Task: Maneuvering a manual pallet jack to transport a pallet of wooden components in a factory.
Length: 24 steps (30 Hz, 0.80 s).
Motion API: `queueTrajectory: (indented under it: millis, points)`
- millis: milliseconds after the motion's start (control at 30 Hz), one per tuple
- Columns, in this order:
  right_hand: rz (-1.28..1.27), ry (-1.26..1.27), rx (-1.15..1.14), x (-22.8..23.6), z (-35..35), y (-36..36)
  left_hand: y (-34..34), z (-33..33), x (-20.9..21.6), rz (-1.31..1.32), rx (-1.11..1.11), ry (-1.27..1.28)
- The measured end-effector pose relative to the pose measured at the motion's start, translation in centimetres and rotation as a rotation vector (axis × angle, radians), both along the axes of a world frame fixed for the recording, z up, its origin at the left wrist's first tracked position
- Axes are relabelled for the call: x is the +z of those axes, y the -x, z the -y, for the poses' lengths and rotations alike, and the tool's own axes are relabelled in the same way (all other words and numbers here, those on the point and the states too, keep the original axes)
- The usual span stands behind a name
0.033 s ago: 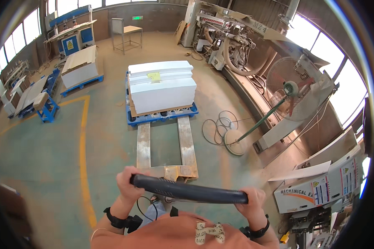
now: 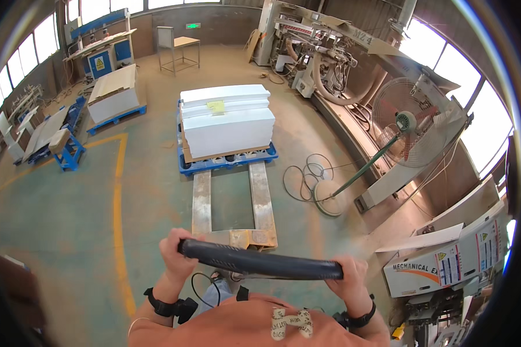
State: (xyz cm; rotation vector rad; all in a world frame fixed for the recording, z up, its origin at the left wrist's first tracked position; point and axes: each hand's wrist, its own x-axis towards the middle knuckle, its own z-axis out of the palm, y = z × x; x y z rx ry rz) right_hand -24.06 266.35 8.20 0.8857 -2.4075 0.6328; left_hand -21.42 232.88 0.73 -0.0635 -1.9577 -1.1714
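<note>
My left hand (image 2: 178, 253) is wrapped round the left end of a thick black pallet jack handle (image 2: 260, 263), and my right hand (image 2: 348, 274) grips its right end. The handle lies almost level in front of my body, its right end slightly lower. Beyond it is the yellowish base of the pallet jack (image 2: 246, 238). Its two worn forks (image 2: 202, 199) reach forward to a blue pallet (image 2: 228, 164), where their far ends are hidden. White panels in a tall stack (image 2: 228, 134) stand on the pallet, with a yellow-green paper note (image 2: 216, 107) on it.
To the right are a pedestal fan (image 2: 405, 121) with a round base, loose cable (image 2: 300, 184) on the floor and a long machine (image 2: 324, 69). A white machine cabinet (image 2: 440, 266) stands near right. At left are another loaded pallet (image 2: 113, 95), a blue stool (image 2: 68, 151) and a yellow floor line (image 2: 118, 196).
The handle and both hands have shifted very slightly up and to the left in view. The surroundings sit a few pixels farther right. Both hands keep their hold.
</note>
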Motion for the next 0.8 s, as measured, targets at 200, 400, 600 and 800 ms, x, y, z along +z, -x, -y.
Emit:
queueTrajectory:
  millis: [200,400,600,800]
  points:
    - [-0.001,0.035,0.253,-0.2,-3.5,3.0,-7.8,-6.3,0.4,0.068,0.301,0.014]
    - [0.022,0.082,0.409,-1.8,-10.5,-0.9,-17.2,-15.2,-1.0,0.015,0.363,0.063]
    - [0.354,-0.216,0.586,-1.9,-16.5,-7.2,-25.4,-19.5,-0.5,0.452,0.094,0.195]
    - [0.573,-0.422,0.636,-4.8,-21.0,-14.5,-32.5,-22.8,-2.1,0.671,-0.122,0.337]
